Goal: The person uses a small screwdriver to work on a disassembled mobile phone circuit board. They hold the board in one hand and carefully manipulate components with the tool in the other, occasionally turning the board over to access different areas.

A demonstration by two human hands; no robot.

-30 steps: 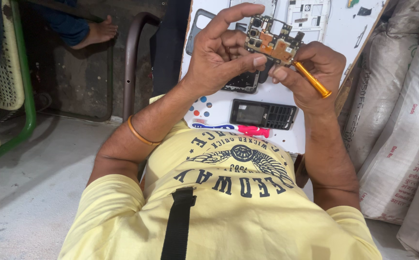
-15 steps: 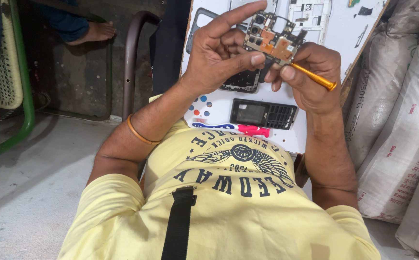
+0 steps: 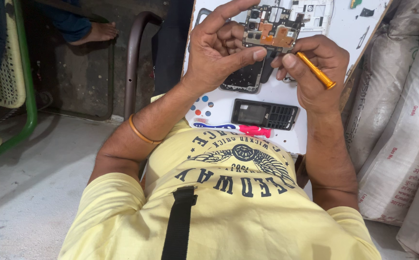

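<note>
The left hand [image 3: 219, 53] pinches a bared phone board [image 3: 273, 30]; the right hand [image 3: 315, 67] grips an orange screwdriver [image 3: 315, 70], its disassembly seemingly unfinished

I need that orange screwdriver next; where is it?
In the head view, upper right: the right hand holds the orange screwdriver, beside the circuit board in the left hand.

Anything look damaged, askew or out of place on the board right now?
Nothing looks spilled or broken. The left hand holds a bare circuit board; the right hand holds an orange screwdriver. A keypad phone and toothbrush lie flat on the white board.
</note>
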